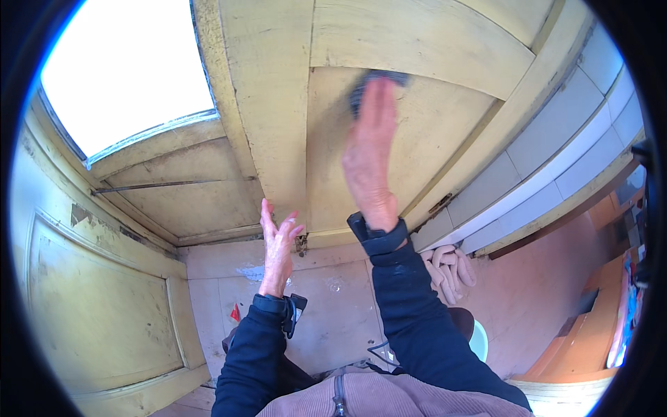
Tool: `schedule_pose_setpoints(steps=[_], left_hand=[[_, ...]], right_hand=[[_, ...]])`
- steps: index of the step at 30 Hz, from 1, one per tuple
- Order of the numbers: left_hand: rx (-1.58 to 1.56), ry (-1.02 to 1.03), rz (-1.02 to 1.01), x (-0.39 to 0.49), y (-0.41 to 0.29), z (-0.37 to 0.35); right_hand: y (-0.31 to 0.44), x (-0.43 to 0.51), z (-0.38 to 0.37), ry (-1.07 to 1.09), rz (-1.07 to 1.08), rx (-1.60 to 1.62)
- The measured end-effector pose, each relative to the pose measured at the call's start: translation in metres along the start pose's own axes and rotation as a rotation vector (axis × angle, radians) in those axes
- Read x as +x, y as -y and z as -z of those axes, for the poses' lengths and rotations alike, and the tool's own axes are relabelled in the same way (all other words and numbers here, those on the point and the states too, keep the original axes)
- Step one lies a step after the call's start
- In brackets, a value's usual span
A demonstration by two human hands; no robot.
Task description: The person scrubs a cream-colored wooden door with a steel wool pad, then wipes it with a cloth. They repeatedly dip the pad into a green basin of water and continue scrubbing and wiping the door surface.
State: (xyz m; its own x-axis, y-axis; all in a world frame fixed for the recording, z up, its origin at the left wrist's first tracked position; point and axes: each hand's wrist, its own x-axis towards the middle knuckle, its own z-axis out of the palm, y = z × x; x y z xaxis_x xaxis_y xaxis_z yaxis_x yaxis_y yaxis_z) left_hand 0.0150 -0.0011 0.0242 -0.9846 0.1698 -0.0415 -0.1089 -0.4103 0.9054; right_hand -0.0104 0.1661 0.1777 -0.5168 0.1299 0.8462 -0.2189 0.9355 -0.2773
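Observation:
My right hand (371,156) is raised against a recessed panel (432,125) of a cream-yellow wooden door, its fingers stretched upward and blurred. A dark grey cloth or pad (359,96) lies under those fingers, against the panel near its upper rail. I cannot make out its exact kind. Lower and to the left, my left hand (279,245) is beside the lower edge of the door stile (276,130), empty, with fingers apart. Whether its fingertips touch the wood cannot be told.
A bright glazed opening (130,68) is at upper left, above another panel. A worn yellow door (104,307) stands at left. White tiles (484,182) line the right wall. On the tiled floor (328,302) are a crumpled pinkish cloth (449,268), a pale green basin (479,341) and a red scrap (235,313).

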Motion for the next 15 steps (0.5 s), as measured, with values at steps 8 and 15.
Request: schedule_pose_setpoints(steps=[8, 15], left_hand=[[-0.005, 0.007, -0.009, 0.001, -0.002, 0.002], [0.005, 0.012, 0.027, 0.004, -0.008, 0.013]], right_hand=[[-0.025, -0.007, -0.002, 0.022, 0.208, -0.069], [-0.038, 0.009, 0.032, -0.139, 0.156, -0.098]])
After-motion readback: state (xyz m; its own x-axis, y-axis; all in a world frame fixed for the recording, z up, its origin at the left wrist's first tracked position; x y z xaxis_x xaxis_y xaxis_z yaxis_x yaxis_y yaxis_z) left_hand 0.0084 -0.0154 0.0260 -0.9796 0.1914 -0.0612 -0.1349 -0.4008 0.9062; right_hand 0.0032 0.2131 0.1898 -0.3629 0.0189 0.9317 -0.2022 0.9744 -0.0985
